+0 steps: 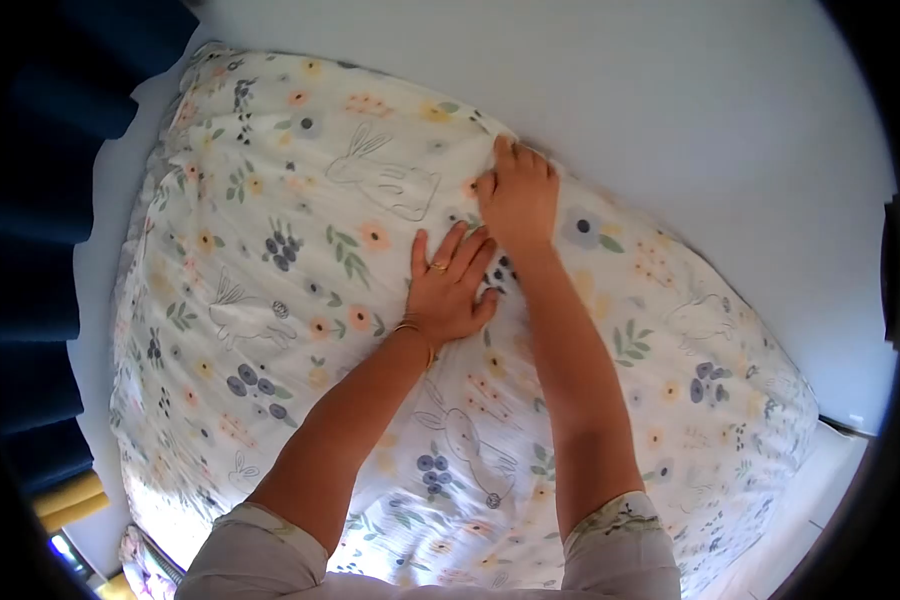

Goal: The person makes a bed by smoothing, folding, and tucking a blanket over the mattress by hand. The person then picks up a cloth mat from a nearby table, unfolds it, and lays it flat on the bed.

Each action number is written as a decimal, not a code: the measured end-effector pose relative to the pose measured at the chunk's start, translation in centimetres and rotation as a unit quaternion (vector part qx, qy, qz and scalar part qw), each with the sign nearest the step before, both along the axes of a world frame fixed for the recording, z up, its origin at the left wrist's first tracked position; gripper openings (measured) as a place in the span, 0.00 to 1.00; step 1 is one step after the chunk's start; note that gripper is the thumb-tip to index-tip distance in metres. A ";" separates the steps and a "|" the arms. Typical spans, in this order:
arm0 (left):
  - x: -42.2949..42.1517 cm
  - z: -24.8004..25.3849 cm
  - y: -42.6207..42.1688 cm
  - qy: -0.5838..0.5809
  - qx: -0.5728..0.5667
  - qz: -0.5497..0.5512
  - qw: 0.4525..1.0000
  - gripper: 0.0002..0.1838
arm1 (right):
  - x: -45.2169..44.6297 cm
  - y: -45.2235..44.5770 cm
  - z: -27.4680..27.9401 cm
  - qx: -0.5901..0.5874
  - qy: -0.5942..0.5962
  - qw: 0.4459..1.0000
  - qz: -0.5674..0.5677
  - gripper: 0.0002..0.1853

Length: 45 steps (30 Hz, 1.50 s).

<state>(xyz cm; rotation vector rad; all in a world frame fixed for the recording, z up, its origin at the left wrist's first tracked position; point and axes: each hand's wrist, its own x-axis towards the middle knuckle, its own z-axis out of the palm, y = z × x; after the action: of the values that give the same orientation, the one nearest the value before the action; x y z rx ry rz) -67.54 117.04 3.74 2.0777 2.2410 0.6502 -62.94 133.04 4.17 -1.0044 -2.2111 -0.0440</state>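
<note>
A white bed sheet (pixel 390 270) printed with rabbits, flowers and leaves is spread over a mattress, with small wrinkles across it. My left hand (pixel 453 285) lies flat on the sheet near the middle, fingers spread, a ring on one finger and thin bracelets at the wrist. Further up and to the right, my right hand (pixel 520 195) is at the sheet's far edge by the wall. Its fingers are curled down onto the edge and closed on the fabric; the fingertips are partly hidden.
A pale wall (pixel 670 110) runs along the far side of the bed. Dark blue curtains (pixel 40 220) hang at the left, with a yellow cloth (pixel 70 502) below them. Light floor tiles (pixel 815 505) show at the lower right.
</note>
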 end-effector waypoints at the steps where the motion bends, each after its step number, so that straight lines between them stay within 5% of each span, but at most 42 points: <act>1: 0.1 -0.1 0.0 0.000 -0.006 -0.001 1.000 0.32 | -0.6 0.3 0.9 -0.073 -0.060 0.996 -0.003 0.21; 3: 0.1 0.1 -0.1 0.007 -0.014 0.001 1.000 0.32 | -1.7 1.3 3.2 -0.211 -0.175 0.962 0.000 0.19; 6: 0.1 0.3 -0.2 0.009 -0.011 0.004 1.000 0.32 | -1.8 0.2 3.7 -0.274 -0.161 0.948 -0.020 0.21; 7: -0.2 0.3 -0.1 0.010 -0.006 0.004 1.000 0.32 | -0.7 -1.8 3.8 -0.196 -0.117 0.974 0.002 0.22; 8: -0.2 0.1 -0.2 0.005 -0.003 0.001 1.000 0.32 | 1.7 -5.3 3.8 -0.118 -0.077 0.990 0.021 0.24; 9: -0.1 -0.1 -0.3 -0.005 0.001 -0.001 1.000 0.32 | 4.5 -10.0 5.0 -0.210 -0.069 0.975 0.017 0.26; 12: -0.5 -0.1 -0.6 -0.016 0.015 -0.009 1.000 0.31 | 16.9 -25.0 4.0 -0.186 -0.235 0.952 -0.061 0.30; 15: -0.5 0.1 -0.7 -0.010 0.028 -0.004 1.000 0.30 | 24.7 -35.7 2.7 -0.205 -0.269 0.928 -0.157 0.30; 30: -1.0 2.1 -1.8 -0.013 0.021 -0.031 0.999 0.29 | 24.2 -34.6 -2.7 -0.115 -0.231 0.947 -0.190 0.30; 35: -8.1 7.2 -24.6 -0.113 -0.163 -0.080 0.977 0.32 | 24.1 -34.7 -2.1 -0.112 -0.240 0.943 -0.204 0.29; 37: -11.1 6.9 -38.3 -0.028 -0.318 0.030 0.947 0.39 | 24.3 -34.8 -2.0 -0.093 -0.238 0.946 -0.201 0.29; 40: -13.4 4.5 -54.1 0.095 -0.301 0.076 0.946 0.38 | 23.6 -34.7 -1.6 -0.067 -0.224 0.952 -0.196 0.29; 45: -13.8 2.0 -53.4 0.085 -0.226 0.118 0.963 0.37 | 23.9 -34.6 -2.6 -0.020 -0.248 0.946 -0.210 0.30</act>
<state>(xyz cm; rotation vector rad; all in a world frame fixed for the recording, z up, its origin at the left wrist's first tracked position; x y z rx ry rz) -81.32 63.60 5.77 1.7172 2.4530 -0.0524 -39.08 98.42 1.55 -1.6132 -2.3902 -0.4961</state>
